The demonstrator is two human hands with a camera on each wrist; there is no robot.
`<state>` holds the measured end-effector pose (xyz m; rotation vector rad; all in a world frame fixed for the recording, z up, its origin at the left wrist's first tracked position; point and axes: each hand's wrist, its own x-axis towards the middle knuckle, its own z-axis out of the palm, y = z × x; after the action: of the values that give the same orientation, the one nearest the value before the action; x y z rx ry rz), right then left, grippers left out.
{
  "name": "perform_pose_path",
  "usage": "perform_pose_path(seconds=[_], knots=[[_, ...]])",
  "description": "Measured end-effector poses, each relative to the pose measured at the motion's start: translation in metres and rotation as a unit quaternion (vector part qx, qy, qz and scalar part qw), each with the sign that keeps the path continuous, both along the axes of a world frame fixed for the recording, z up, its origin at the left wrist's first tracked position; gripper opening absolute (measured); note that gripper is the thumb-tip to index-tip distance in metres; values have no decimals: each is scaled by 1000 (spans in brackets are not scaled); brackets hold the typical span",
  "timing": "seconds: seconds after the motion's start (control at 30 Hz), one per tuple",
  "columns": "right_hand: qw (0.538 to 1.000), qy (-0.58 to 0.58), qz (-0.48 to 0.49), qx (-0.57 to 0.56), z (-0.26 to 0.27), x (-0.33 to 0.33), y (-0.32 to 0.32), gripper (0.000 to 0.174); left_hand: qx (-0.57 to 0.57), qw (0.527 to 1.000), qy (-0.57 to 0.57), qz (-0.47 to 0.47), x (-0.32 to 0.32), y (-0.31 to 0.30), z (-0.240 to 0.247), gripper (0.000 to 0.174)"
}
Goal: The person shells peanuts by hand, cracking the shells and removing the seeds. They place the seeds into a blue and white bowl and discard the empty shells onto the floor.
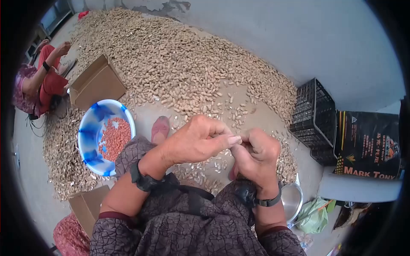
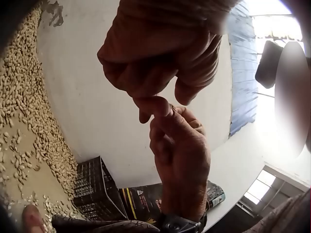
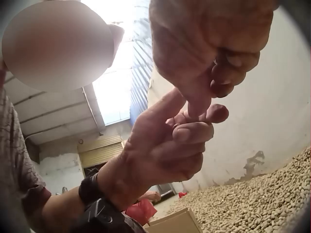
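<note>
Both hands meet at their fingertips above the floor in the head view. The left hand [image 1: 198, 138] has its fingers curled and its thumb stretched toward the right hand [image 1: 258, 155], whose thumb and bent forefinger come together. Between them they pinch a small pale piece, mostly hidden by the fingers and too small to identify. In the left wrist view the left hand [image 2: 165, 43] is above the right hand [image 2: 182, 155]; the right wrist view has the right hand [image 3: 209, 43] above the left hand [image 3: 160, 141]. Unshelled peanuts [image 1: 171, 64] lie heaped beyond the hands.
A blue-and-white basin [image 1: 87, 143] with reddish kernels [image 1: 115, 138] stands left, near a cardboard box [image 1: 100, 85] and a seated person [image 1: 38, 85]. Shells [image 1: 64, 162] cover the floor there. To the right are a black crate [image 1: 314, 115], a black sack [image 1: 369, 145] and a metal bowl [image 1: 292, 200].
</note>
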<state>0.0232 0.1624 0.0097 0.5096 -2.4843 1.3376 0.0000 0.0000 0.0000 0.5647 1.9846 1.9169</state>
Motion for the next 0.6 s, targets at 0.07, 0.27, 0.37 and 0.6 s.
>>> perform_pose_path(seconds=[0.07,0.27,0.37,0.6], knots=[[995,84,6,50,-5,0,1,10,13,998,-42,-39,-1,4,-9,27],[992,116,38,33,-1,-1,-1,8,26,998,-44,-45,2,4,-1,30],[987,148,55,44,1,-1,0,11,35,999,-21,-33,5,5,0,29],[984,166,54,37,0,1,0,15,45,998,27,-21,6,6,-4,27]])
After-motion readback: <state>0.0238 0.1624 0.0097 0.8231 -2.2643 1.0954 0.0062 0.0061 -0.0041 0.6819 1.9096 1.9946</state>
